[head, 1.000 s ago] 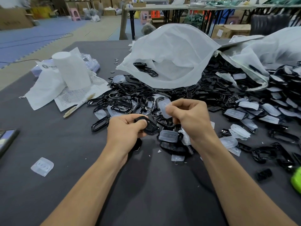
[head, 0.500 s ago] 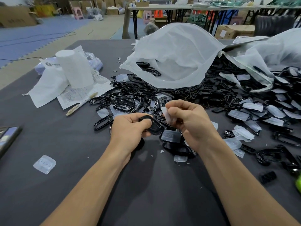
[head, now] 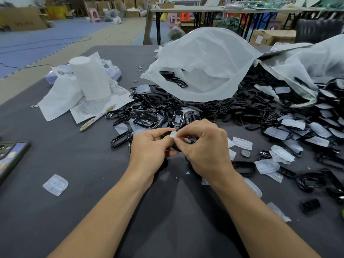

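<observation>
Nearest, on the dark grey cloth-covered table (head: 167,229), a loose translucent rubbery three-button pad (head: 55,184) lay by itself to the left. Over the table's middle, the left hand (head: 149,148) curled its fingers round a small glossy black plastic oval frame (head: 164,134), while the right hand (head: 204,151) pinched a translucent white soft pad (head: 173,135) between thumb and forefinger, touching the frame's upper edge. The frame looked light, stiff and slick, best held by its rim; the soft pad looked floppy, best taken at one edge so that it would press in without folding. Beyond lay a heap of black plastic frames (head: 152,112) and a crumpled white bag (head: 201,71)
</observation>
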A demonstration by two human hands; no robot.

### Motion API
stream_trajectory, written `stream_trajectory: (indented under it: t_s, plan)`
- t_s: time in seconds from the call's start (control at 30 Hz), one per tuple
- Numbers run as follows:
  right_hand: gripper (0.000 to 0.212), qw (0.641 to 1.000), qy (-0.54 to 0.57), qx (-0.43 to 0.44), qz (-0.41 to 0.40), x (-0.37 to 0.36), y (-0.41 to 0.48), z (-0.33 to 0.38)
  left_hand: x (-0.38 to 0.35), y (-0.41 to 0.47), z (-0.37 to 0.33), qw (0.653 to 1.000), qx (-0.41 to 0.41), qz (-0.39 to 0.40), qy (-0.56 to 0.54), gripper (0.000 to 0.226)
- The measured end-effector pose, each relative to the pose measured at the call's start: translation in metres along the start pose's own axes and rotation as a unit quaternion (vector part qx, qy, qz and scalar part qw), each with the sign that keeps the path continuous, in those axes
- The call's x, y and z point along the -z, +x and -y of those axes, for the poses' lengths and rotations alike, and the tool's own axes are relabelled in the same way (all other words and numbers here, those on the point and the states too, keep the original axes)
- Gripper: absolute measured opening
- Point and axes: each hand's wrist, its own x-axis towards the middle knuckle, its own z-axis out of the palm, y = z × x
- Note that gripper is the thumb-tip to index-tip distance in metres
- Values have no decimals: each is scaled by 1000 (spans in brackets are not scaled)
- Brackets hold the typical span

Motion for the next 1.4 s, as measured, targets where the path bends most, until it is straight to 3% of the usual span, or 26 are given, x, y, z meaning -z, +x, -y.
stream_trajectory:
  t_s: [0.17, 0.27, 0.5, 0.77, 0.93, 1.03, 1.17, 1.27, 1.4]
  plan:
    - [12, 982, 137, -122, 50, 0, 5, -2, 4, 2, -3, 998, 18, 6, -63, 11]
    - [10, 976, 143, -159, 31, 2, 5, 0, 2, 1, -4, 995, 17, 35, -89, 10]
    - [21, 980, 121, -159, 25, 7, 6, -1, 2, 0, -11, 984, 52, 87, -149, 44]
    - [19, 978, 124, -166, 37, 4, 7, -2, 4, 2, -8, 981, 81, 88, -152, 32]
    - [18, 921, 288, -251, 73, 10, 13, -1, 4, 4, -6, 985, 93, 74, -126, 33]
    - [31, 887, 363, -277, 66, 17, 18, -6, 3, 5, -6, 987, 97, 65, -113, 32]
    - [31, 849, 432, -285, 107, 26, 22, -13, 2, 6, -6, 988, 98, 69, -96, 32]
    - [26, 892, 357, -235, 144, 24, 18, -10, 3, 4, -7, 988, 94, 83, -90, 33]
    - [13, 960, 168, -189, 118, 13, 12, -9, 3, 3, -7, 985, 96, 104, -103, 32]
